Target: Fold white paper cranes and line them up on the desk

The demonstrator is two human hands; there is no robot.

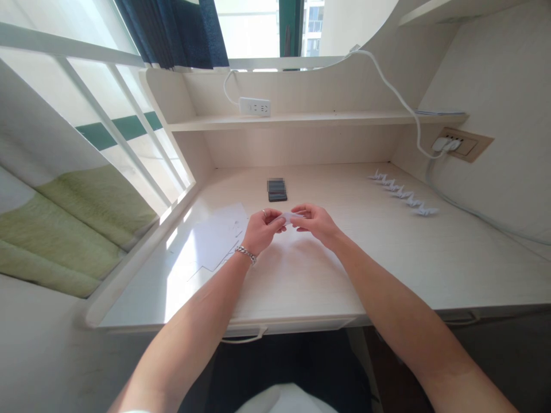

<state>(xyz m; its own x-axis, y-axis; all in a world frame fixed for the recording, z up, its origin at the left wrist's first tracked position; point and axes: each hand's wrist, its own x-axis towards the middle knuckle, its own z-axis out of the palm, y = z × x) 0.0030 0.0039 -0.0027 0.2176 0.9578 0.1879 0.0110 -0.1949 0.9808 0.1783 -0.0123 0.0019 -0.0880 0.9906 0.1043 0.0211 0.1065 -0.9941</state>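
Between my two hands, above the middle of the desk, is a small folded piece of white paper (287, 218). My left hand (263, 226), with a ring and a chain bracelet, pinches its left end between thumb and fingers. On the other end, the fingers of my right hand (316, 221) are closed. The fingers partly cover the paper, so its exact folded shape cannot be made out. Just beyond my hands a dark phone-like object (276, 190) lies on the desk. At the right, several folded white paper cranes (403, 194) stand in a slanting row.
White paper sheets (215, 235) lie on the desk left of my hands, partly in sunlight. A white power strip (255, 106) sits on the back shelf (301, 119). A white cable (402, 100) runs down to the wall socket (465, 143). The desk's front edge is close to me.
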